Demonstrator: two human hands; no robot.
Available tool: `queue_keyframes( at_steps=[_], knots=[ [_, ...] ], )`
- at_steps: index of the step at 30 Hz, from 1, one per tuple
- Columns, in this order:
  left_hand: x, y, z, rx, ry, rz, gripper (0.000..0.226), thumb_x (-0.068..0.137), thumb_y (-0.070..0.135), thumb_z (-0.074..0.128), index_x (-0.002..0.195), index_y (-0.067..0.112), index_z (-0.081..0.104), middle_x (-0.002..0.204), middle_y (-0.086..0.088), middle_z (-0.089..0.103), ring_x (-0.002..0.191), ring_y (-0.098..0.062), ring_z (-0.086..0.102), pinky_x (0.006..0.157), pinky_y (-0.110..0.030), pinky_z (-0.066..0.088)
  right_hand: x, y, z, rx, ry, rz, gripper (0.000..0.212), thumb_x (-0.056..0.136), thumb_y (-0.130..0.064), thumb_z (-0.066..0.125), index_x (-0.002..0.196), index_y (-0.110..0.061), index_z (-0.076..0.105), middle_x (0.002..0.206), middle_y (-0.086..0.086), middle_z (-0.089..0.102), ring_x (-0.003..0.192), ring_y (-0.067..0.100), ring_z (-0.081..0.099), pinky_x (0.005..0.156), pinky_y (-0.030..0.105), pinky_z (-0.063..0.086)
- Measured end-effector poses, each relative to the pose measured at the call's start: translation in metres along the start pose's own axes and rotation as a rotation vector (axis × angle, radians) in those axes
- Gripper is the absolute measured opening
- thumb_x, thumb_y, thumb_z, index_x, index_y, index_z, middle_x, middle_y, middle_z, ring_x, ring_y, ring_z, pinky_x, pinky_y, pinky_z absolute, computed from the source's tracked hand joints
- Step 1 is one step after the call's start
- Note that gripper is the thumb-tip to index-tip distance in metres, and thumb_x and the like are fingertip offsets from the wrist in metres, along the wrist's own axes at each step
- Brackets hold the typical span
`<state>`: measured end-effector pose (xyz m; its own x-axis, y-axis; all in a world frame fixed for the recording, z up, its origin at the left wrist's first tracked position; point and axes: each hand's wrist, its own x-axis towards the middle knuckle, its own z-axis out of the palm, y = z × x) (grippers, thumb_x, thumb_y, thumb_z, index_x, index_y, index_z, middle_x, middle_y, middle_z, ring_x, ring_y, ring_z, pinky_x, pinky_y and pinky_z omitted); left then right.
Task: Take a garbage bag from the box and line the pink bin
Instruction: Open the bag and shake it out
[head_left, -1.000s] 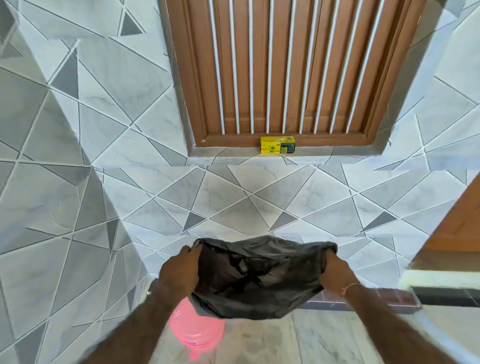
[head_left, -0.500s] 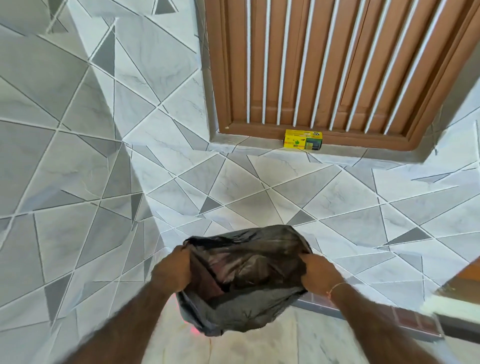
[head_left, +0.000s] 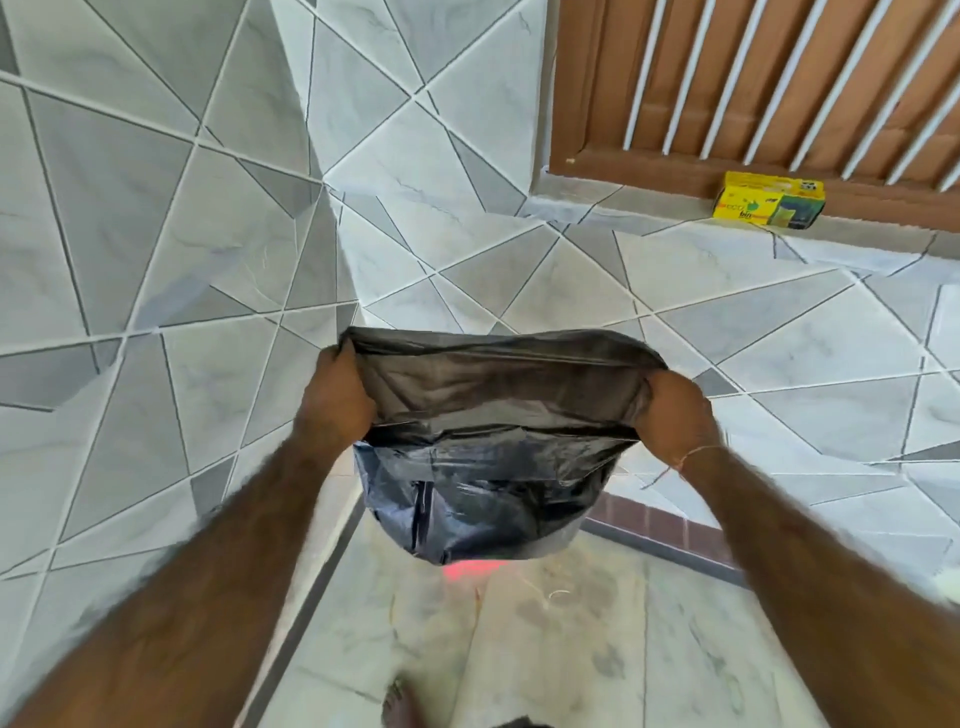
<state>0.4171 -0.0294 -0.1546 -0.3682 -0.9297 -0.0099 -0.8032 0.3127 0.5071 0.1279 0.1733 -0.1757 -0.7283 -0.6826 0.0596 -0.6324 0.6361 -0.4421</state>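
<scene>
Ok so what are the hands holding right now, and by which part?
Both hold the black garbage bag by the rim of its open mouth: the left hand grips the left edge, the right hand the right edge, stretching it wide.

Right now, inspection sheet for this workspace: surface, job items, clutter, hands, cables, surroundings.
Surface: marbled floor, stained.
Job's things: black garbage bag held with its mouth spread; pink bin almost hidden beneath it; yellow bag box on the window ledge.
Clutter: thin strands on the floor.
Grip: left hand and right hand each grip a bag edge.
Cables: nothing seen.
Surroundings: grey tiled wall, brown louvred window.
</scene>
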Motion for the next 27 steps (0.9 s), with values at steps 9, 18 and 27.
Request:
queue_keyframes(
  at_steps=[9,18,27],
  knots=[
    [0.073,-0.083,-0.037,-0.006,0.062,-0.009,0.057,0.086,0.007,0.053,0.143,0.007,0.041,0.141,-0.020,0.047,0.125,-0.039,0.048,0.110,-0.045,0.037,0.019,-0.106,0.068,0.007,-0.034,0.008,0.034,0.078,-0.018,0.047,0.105,-0.010,0.066,0.104,0.024,0.069,0.093,0.046,0.062,0.079,0.040,0.051],
    [0.081,-0.118,-0.050,0.009,-0.065,-0.019,0.020,0.087,0.006,0.051,0.083,0.024,0.059,0.104,-0.010,0.066,0.095,-0.034,0.063,0.089,-0.044,0.054,0.018,-0.144,0.102,0.005,-0.107,0.071,0.048,0.071,-0.012,0.049,0.117,-0.017,0.063,0.115,0.021,0.067,0.103,0.043,0.061,0.090,0.043,0.050],
    [0.086,-0.134,-0.041,0.115,-0.148,-0.022,0.026,0.096,0.016,0.051,0.119,0.018,0.063,0.126,-0.007,0.062,0.113,-0.029,0.060,0.102,-0.038,0.045,0.016,-0.151,0.128,0.019,-0.142,0.119,0.043,0.071,-0.009,0.052,0.112,-0.015,0.065,0.113,0.021,0.067,0.101,0.043,0.060,0.087,0.042,0.049]
  ],
)
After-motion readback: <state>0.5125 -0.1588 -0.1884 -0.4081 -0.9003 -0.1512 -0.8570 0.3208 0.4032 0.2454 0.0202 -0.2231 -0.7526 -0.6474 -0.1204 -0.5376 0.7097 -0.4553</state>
